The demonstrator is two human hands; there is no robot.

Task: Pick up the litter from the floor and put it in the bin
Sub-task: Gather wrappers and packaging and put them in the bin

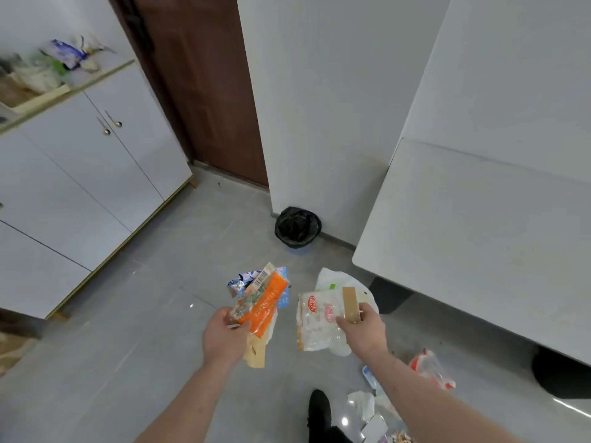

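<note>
Watching the head cam here. My left hand (225, 338) has its fingers curled around a bunch of wrappers, the top one an orange packet (265, 306) with a barcode strip, plus a bluish wrapper (241, 281) poking out behind it and a tan piece (256, 354) hanging below. My right hand (363, 330) is pinching a clear plastic bag with red logos (319, 321) together with a small tan box (350, 303), and a white bag (335, 279) sits behind those.

The bin (298, 227), lined with a black bag, stands on the grey floor (144, 314) up ahead against the white wall (319, 107), well apart from both hands. More litter lies on the floor by my right arm: a red and clear wrapper (431, 369), a crumpled tissue (363, 404) and some blurry scraps I can't make out. A white table (479, 235) is on the right, white cabinets (80, 187) on the left, a black shoe (319, 410) at the bottom.
</note>
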